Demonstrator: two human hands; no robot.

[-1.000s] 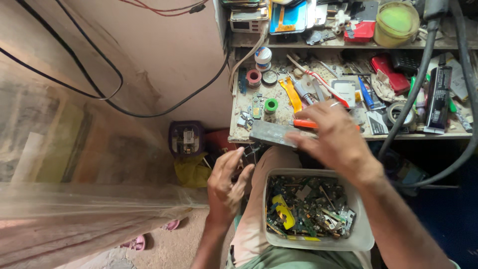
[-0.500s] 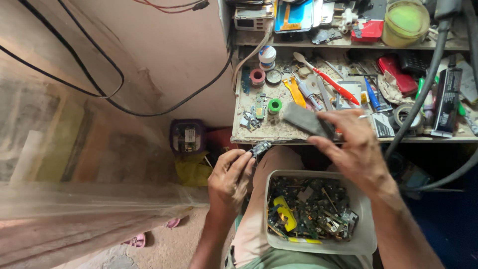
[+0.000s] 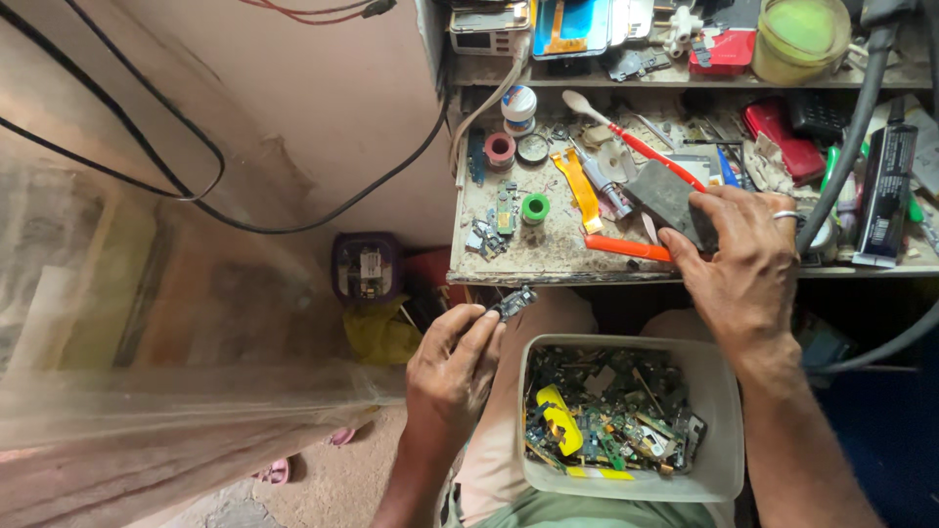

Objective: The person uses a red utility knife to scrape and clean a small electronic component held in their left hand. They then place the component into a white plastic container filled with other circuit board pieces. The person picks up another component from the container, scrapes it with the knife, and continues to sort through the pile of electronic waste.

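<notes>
Head view: two hands working over a cluttered bench.
The left hand [image 3: 452, 370] is pinching a small circuit board [image 3: 513, 303] above the lap; the right hand [image 3: 738, 264] is grasping a dark flat piece [image 3: 670, 196] on the workbench [image 3: 548, 249], beyond the parts tub [image 3: 722, 430].

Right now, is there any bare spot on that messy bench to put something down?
Only a bare strip near the bench's front edge, between the green tape ring and the orange tool. Everywhere farther right and back is crowded with tools, and the tub is full.

Our left hand [image 3: 452, 372] pinches a small circuit board [image 3: 513, 303]; our right hand [image 3: 743, 264] grips a grey slab [image 3: 670, 196] over the tabletop [image 3: 548, 249].
</notes>
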